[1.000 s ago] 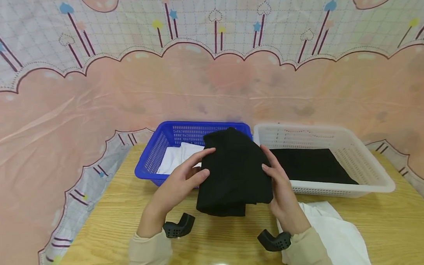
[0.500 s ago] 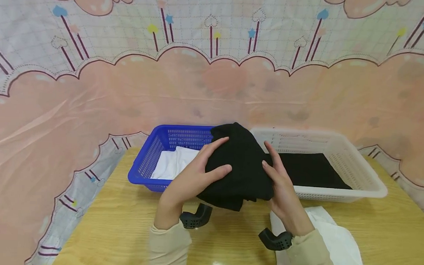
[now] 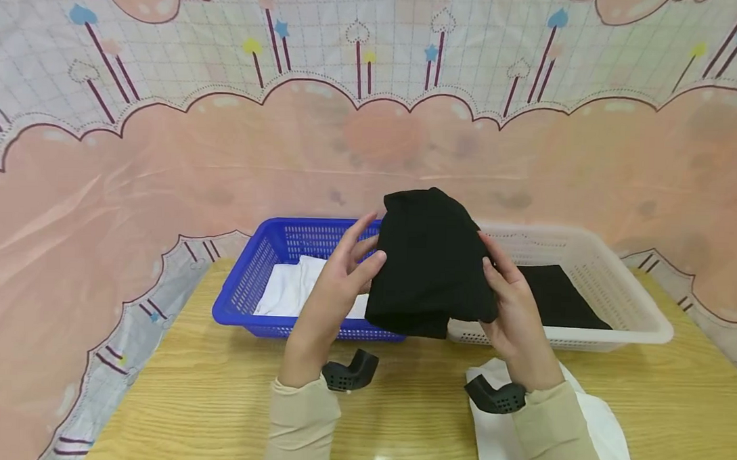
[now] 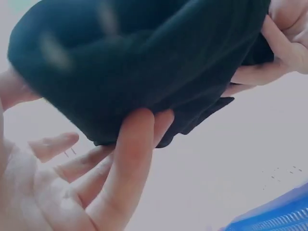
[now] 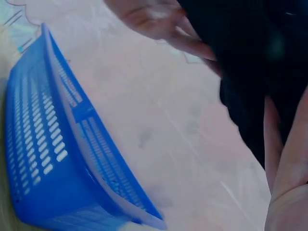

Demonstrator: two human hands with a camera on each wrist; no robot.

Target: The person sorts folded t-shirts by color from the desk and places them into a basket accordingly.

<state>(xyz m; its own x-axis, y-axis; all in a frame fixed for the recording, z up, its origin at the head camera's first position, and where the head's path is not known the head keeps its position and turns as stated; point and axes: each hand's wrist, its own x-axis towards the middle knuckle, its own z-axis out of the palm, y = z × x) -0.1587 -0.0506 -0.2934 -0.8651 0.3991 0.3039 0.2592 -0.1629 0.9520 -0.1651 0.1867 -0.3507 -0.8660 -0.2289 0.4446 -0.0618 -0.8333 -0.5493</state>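
Observation:
Both hands hold up a folded black cloth (image 3: 431, 259) above the front rims of two baskets. At its left edge, my left hand (image 3: 336, 276) pinches the fabric; the thumb and fingertips (image 4: 137, 130) meet on a lower edge in the left wrist view. My right hand (image 3: 515, 309) grips the opposite edge, its thumb side in front and other fingers hidden behind the fabric. Seen from the right wrist, the cloth (image 5: 226, 43) hangs between the two hands. Its exact kind of garment is not shown.
A blue basket (image 3: 234, 313) with folded white cloth (image 3: 281, 288) stands at back left. Beside it, a white basket (image 3: 640, 300) contains black cloth (image 3: 561, 297). White fabric (image 3: 599, 427) lies on the wooden table (image 3: 216, 401) under my right forearm. A patterned curtain (image 3: 286, 146) hangs behind.
The black cloth has risen and shifted right, with both hands still on it. My left hand has moved from across its front back to its left edge.

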